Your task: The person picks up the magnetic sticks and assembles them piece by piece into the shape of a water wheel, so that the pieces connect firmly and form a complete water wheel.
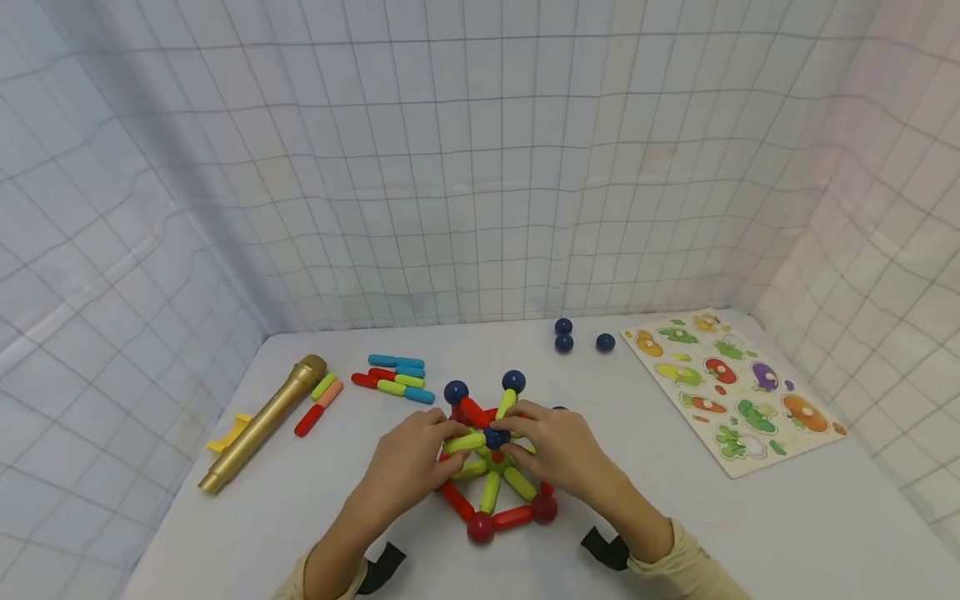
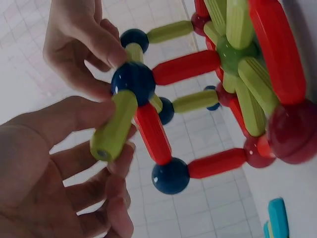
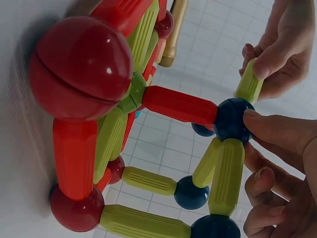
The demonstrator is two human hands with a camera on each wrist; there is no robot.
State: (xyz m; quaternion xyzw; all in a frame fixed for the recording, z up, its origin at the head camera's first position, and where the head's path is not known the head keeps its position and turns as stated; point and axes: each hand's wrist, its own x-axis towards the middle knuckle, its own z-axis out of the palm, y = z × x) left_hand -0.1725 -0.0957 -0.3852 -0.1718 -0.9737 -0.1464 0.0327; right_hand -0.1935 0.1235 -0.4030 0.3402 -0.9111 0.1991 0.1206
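A structure of magnetic rods and balls stands on the table before me. Its base has a green ball (image 2: 237,53) with yellow-green rods fanning out to red balls (image 1: 480,527) joined by red rods. Upright rods carry blue balls (image 2: 171,175); a red rod (image 3: 181,105) rises from the green ball to the central blue ball (image 3: 233,120). My left hand (image 1: 408,457) pinches a yellow-green rod (image 2: 115,128) whose one end meets that central ball; its other end is free. My right hand (image 1: 566,446) holds the central ball between thumb and fingers.
Left on the table lie a gold toy microphone (image 1: 266,421), a yellow piece (image 1: 231,432) and loose coloured rods (image 1: 393,386). Several blue balls (image 1: 605,342) sit at the back. A vegetable picture board (image 1: 738,387) lies to the right. Gridded white walls enclose the table's back and sides.
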